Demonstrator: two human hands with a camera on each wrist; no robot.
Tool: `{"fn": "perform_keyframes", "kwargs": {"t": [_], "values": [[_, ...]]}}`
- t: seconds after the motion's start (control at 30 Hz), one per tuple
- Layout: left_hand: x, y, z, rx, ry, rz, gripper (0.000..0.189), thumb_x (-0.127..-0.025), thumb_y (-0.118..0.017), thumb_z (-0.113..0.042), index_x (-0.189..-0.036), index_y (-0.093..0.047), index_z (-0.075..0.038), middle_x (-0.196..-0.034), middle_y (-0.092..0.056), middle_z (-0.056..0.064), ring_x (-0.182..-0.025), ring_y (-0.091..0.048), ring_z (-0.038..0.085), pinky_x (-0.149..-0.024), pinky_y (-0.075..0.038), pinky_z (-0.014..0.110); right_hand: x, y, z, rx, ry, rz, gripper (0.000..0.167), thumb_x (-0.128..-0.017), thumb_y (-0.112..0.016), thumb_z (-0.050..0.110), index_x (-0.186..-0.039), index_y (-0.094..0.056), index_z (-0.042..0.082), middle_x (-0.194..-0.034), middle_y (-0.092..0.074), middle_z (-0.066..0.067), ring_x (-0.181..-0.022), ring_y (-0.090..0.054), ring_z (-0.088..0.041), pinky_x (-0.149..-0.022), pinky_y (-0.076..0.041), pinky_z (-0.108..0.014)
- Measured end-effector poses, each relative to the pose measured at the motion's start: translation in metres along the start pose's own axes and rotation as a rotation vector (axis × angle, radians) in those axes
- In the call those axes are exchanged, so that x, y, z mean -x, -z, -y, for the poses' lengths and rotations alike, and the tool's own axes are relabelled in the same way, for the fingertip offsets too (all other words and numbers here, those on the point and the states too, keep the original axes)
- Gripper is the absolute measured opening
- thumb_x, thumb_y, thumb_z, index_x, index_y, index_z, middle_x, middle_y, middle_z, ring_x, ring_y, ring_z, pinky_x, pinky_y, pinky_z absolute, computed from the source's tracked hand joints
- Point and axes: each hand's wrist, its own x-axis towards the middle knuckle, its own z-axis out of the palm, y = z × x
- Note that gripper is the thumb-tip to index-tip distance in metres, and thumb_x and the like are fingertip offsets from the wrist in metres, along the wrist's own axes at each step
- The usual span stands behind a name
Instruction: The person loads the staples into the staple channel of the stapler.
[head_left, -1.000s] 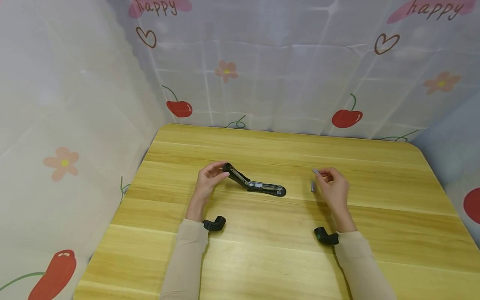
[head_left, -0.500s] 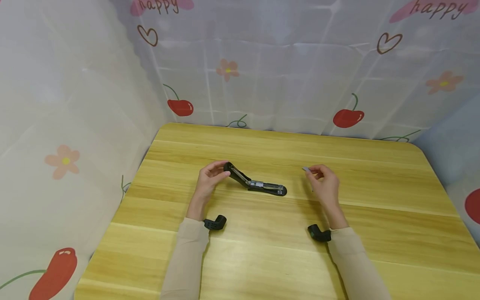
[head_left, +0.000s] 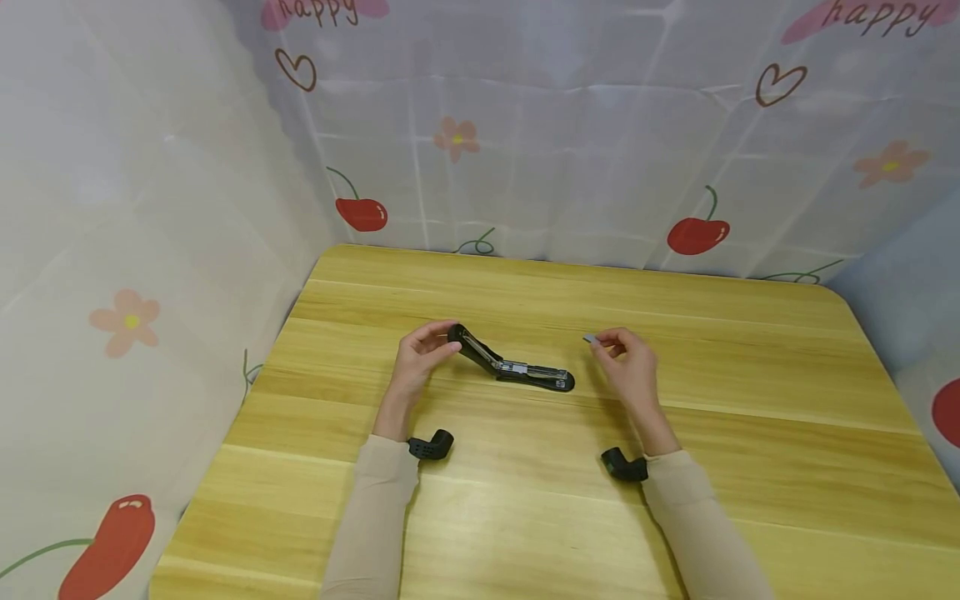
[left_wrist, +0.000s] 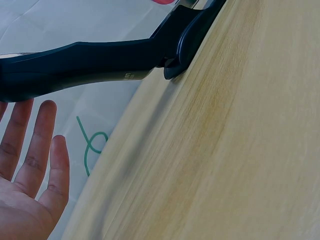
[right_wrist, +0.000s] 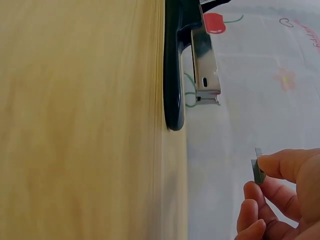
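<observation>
A black stapler point(head_left: 528, 375) lies swung open on the table, its base flat and its top arm tilted up to the left. My left hand point(head_left: 415, 360) pinches the raised end of that arm between thumb and fingers. In the left wrist view, several fingers point(left_wrist: 32, 157) extend below the black arm. To the right of the stapler, my right hand point(head_left: 632, 367) pinches a small grey staple strip point(head_left: 590, 338) above the tabletop. The right wrist view shows the strip point(right_wrist: 257, 171) between thumb and fingertips, apart from the stapler's metal magazine point(right_wrist: 205, 65).
The wooden table point(head_left: 525, 517) has its far edge along a patterned curtain point(head_left: 540, 167). Another curtain point(head_left: 180, 250) hangs along the left side. Each wrist carries a black camera point(head_left: 432, 445).
My right hand has moved left toward the stapler with the staple strip. Another strip seen on the table earlier is now hidden behind that hand. The left hand stays on the stapler.
</observation>
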Motion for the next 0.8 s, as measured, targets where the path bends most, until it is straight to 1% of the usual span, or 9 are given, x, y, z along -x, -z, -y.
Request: {"fn": "perform_keyframes", "kwargs": {"t": [0.17,0.43,0.63,0.8], "values": [[0.0,0.0,0.0,-0.004,0.002,-0.004,0.039,-0.087,-0.063,0.01,-0.125,-0.056,0.013,-0.109,-0.065,-0.009,-0.094,-0.061,0.007,-0.078,-0.053,0.019,0.001,-0.005,0.003,-0.008,0.018,0.018,0.012,-0.089,-0.07,0.01,-0.096,-0.071,0.001,-0.091,-0.071,-0.016,-0.072,-0.056,-0.019,-0.057,-0.04,-0.016],[0.0,-0.001,-0.001,-0.005,0.002,-0.001,0.041,-0.088,-0.062,0.011,-0.127,-0.051,0.017,-0.11,-0.065,-0.009,-0.095,-0.061,0.008,-0.078,-0.053,0.019,0.003,-0.013,0.008,-0.027,0.047,0.05,0.011,-0.088,-0.071,0.009,-0.095,-0.071,0.001,-0.09,-0.071,-0.016,-0.072,-0.057,-0.021,-0.06,-0.042,-0.017],[-0.001,0.0,0.0,-0.004,-0.001,0.002,0.041,-0.088,-0.061,0.011,-0.127,-0.051,0.018,-0.109,-0.065,-0.008,-0.095,-0.061,0.007,-0.078,-0.053,0.019,0.005,-0.019,0.013,-0.024,0.056,0.093,0.011,-0.089,-0.071,0.012,-0.095,-0.071,0.002,-0.091,-0.071,-0.014,-0.074,-0.058,-0.022,-0.062,-0.043,-0.019],[0.0,0.0,-0.001,-0.004,-0.002,0.007,0.04,-0.088,-0.061,0.01,-0.126,-0.052,0.016,-0.11,-0.065,-0.008,-0.095,-0.061,0.008,-0.079,-0.053,0.02,0.007,-0.022,0.016,-0.041,0.073,0.131,0.011,-0.088,-0.072,0.012,-0.095,-0.071,0.003,-0.091,-0.07,-0.013,-0.076,-0.058,-0.022,-0.067,-0.045,-0.022]]}}
